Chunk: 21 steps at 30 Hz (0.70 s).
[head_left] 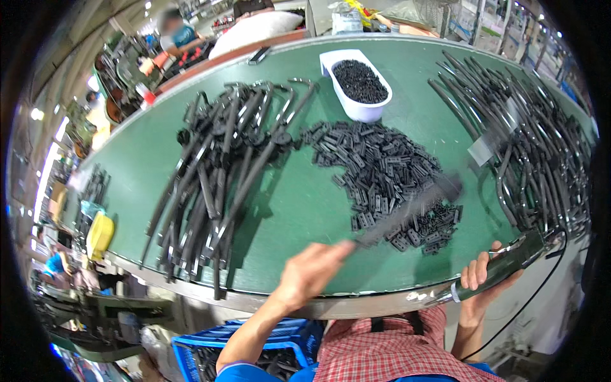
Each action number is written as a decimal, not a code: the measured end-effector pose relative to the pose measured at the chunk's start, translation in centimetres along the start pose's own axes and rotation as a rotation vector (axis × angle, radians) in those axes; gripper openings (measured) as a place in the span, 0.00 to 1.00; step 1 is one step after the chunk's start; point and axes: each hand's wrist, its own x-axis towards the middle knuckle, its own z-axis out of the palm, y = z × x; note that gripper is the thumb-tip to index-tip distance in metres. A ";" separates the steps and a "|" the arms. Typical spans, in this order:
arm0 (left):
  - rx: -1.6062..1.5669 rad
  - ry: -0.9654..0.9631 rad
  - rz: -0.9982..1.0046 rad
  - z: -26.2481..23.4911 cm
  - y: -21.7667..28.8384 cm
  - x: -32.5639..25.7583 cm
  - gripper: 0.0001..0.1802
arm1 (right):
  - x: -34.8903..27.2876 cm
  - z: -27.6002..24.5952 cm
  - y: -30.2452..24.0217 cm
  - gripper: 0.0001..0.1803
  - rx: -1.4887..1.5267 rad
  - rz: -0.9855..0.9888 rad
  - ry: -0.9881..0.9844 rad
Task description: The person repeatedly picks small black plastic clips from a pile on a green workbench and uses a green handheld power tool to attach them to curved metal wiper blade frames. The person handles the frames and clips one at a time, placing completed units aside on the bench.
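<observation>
My left hand point(316, 270) is closed around one end of a black tube point(401, 219), which is blurred by motion and slants up to the right over the parts pile. A wider dark piece sits at its far end. At the table's front edge on the right, my right hand point(482, 279) grips a dark corded power screwdriver point(509, 260). Beneath the tube lies a heap of small flat black plastic pieces point(375, 165) with holes. Smaller black bits point(439, 229) lie at its near right side.
Bent black tubes point(216, 159) with round fittings are piled at left; glossy black tubes point(528, 140) are stacked at right. A white scoop-shaped tub point(356, 108) of small black parts stands at the back of the green table point(293, 223). Below is a blue crate point(191, 356). Another person point(181, 35) sits beyond.
</observation>
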 end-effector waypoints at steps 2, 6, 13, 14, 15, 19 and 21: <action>0.032 0.332 -0.213 -3.3 -2.5 -0.9 0.25 | -0.3 -0.7 0.7 0.40 0.026 0.017 0.118; 0.397 0.403 -0.484 -12.2 -6.2 0.8 0.29 | -0.9 -0.8 0.6 0.41 0.057 0.040 0.435; 0.933 -0.063 -0.500 -19.9 -8.5 1.0 0.25 | -0.4 -4.5 -1.0 0.44 0.166 0.093 0.444; 1.093 -0.232 -0.672 -20.3 -8.3 2.4 0.19 | -0.7 -5.0 -1.7 0.44 0.154 0.062 0.459; 1.251 -0.402 -0.746 -20.7 -8.0 4.5 0.17 | -0.9 -5.7 -2.2 0.44 0.152 0.041 0.465; 1.286 -0.309 -0.449 -13.1 -2.9 18.7 0.18 | -2.1 -8.7 -2.9 0.45 0.349 -0.003 0.544; 0.724 -0.199 -0.067 -4.0 -1.1 26.1 0.18 | -1.8 -9.1 -3.0 0.45 0.399 -0.016 0.562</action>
